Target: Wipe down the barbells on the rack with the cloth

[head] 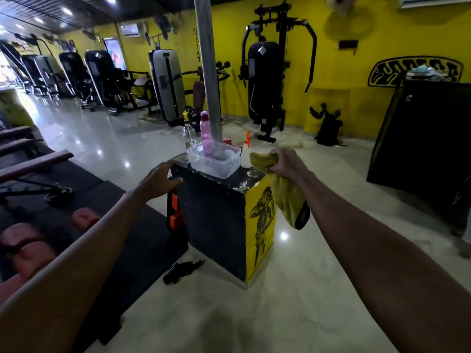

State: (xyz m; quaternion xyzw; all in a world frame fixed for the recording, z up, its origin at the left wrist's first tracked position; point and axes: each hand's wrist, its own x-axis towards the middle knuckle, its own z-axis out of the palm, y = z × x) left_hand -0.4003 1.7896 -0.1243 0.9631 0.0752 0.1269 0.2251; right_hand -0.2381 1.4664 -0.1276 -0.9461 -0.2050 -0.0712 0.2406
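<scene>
Pole [207, 72] top cut off by frame, base hidden behind tub [214, 159], blurred reddish shapes [28, 245] btm left

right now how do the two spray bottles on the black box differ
The clear spray bottle has a yellow and black trigger head; the white spray bottle has an orange one. The clear one stands at the far left behind the plastic tub; the white one stands to the tub's right, beside the cloth in the right hand. The clear one shows its whole body; the white one is partly hidden by the cloth. Both stand upright on the black box.
</scene>
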